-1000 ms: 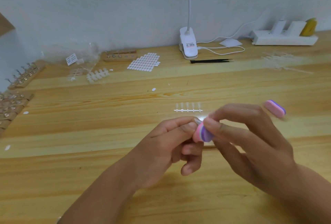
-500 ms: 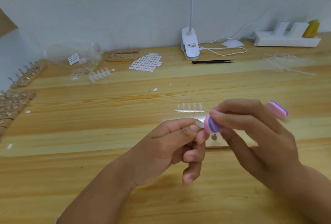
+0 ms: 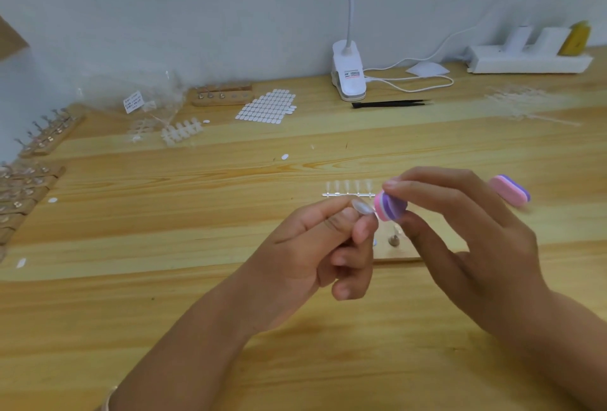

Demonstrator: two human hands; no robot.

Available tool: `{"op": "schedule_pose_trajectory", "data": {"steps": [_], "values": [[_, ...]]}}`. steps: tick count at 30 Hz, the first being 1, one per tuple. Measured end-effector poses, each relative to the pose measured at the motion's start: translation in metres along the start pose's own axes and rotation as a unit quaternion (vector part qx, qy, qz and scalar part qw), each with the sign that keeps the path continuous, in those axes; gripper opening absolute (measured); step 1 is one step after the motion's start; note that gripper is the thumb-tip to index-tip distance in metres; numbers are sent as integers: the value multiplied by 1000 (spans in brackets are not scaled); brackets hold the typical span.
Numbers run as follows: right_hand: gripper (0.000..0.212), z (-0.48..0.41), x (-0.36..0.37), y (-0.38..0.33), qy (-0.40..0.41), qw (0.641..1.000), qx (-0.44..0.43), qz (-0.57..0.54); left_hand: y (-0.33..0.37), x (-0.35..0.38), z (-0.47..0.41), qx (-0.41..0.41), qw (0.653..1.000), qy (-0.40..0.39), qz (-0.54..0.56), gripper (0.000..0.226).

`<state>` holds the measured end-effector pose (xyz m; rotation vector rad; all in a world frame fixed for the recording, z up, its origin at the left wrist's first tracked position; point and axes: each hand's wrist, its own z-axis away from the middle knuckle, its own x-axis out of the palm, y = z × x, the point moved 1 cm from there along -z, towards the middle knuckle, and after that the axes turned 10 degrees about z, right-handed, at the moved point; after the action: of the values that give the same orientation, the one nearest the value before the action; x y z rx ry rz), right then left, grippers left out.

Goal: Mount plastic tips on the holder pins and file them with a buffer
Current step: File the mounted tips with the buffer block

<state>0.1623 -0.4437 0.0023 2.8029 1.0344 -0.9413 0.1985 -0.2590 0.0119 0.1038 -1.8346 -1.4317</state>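
My left hand (image 3: 328, 246) pinches a clear plastic tip (image 3: 362, 207) between thumb and forefinger, held above the table. My right hand (image 3: 460, 240) grips a pink and purple buffer block (image 3: 389, 207) with its end right beside the tip. The far end of the buffer (image 3: 510, 190) sticks out past my fingers. Beneath the hands lies a wooden holder (image 3: 397, 251) with a metal pin (image 3: 393, 240), mostly hidden. A strip of clear tips (image 3: 348, 190) lies on the table just behind.
Several wooden pin holders (image 3: 29, 177) line the left edge, one more (image 3: 223, 97) at the back. A sheet of white stickers (image 3: 267, 107), plastic bags (image 3: 147, 105), black tweezers (image 3: 391, 103), a clip lamp (image 3: 348, 75) and a power strip (image 3: 528, 61) stand along the back.
The buffer end has slid a little to the right and up against the tip while my left hand keeps holding the tip in place.
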Motion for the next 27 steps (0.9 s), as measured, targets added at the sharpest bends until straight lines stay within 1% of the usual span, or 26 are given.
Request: {"op": "schedule_pose_trajectory", "data": {"steps": [2, 6, 9, 14, 17, 19, 22, 24, 27], "values": [[21, 0, 0, -2, 6, 1000, -4, -5, -1, 0, 0, -2, 1000, -4, -2, 25], [19, 1, -1, -6, 20, 999, -41, -20, -2, 0, 0, 5, 1000, 7, -13, 24], [20, 0, -1, -2, 21, 999, -40, -20, -3, 2, -1, 9, 1000, 16, -18, 29], [22, 1, 0, -5, 16, 998, -56, -17, -2, 2, 0, 11, 999, 24, -40, 29], [26, 1, -2, 5, 4, 999, -40, 5, -2, 2, -2, 23, 996, 53, -62, 32], [26, 2, 0, 7, -1, 1000, -26, 1, -4, 1, -3, 39, 991, 80, -104, 32], [25, 4, 5, -1, 1, 999, -41, -11, -6, 0, -1, 59, 980, 101, -161, 31], [27, 4, 4, 3, -2, 999, -44, 1, -4, 1, 0, 67, 979, 105, -163, 31], [24, 2, 1, 10, -4, 1000, -19, 11, -4, 2, 1, 61, 979, 109, -163, 31]]}}
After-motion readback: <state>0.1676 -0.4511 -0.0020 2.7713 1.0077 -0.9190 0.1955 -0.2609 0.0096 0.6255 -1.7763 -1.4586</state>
